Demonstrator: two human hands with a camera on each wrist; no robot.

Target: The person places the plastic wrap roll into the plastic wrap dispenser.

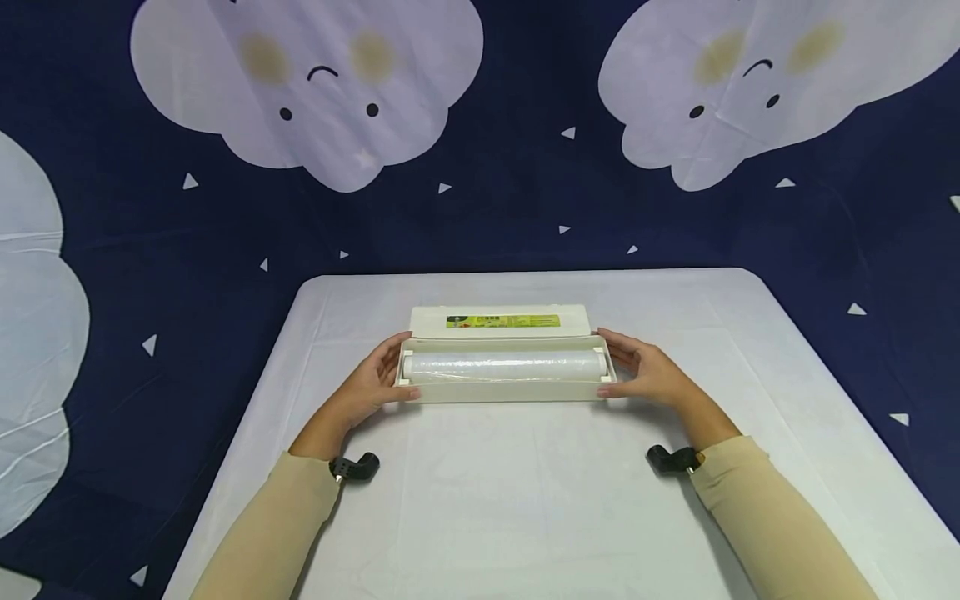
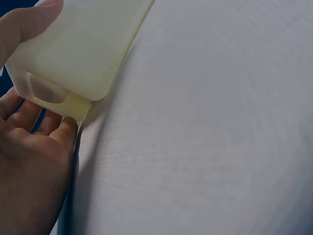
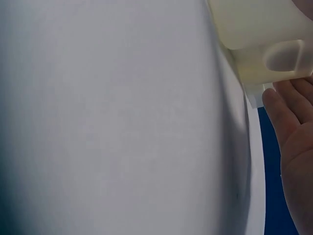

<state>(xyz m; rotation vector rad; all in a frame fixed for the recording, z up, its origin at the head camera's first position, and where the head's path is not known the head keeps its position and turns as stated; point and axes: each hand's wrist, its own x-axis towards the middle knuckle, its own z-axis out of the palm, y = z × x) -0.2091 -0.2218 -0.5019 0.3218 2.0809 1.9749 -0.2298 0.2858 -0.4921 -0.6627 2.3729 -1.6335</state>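
While the cling film dispenser box (image 1: 504,392) is sitting open on the white table (image 1: 525,500), the left hand (image 1: 371,387) is holding its left end and the right hand (image 1: 648,373) is holding its right end, thumbs and fingers curled round the box. Between the two hands, the cling film roll (image 1: 504,365) is lying inside, and the lid (image 1: 500,321) is lying flat just past the fingertips. To do this well, I think both hands should be gripping evenly and keeping the box level, so the roll is not slipping out.
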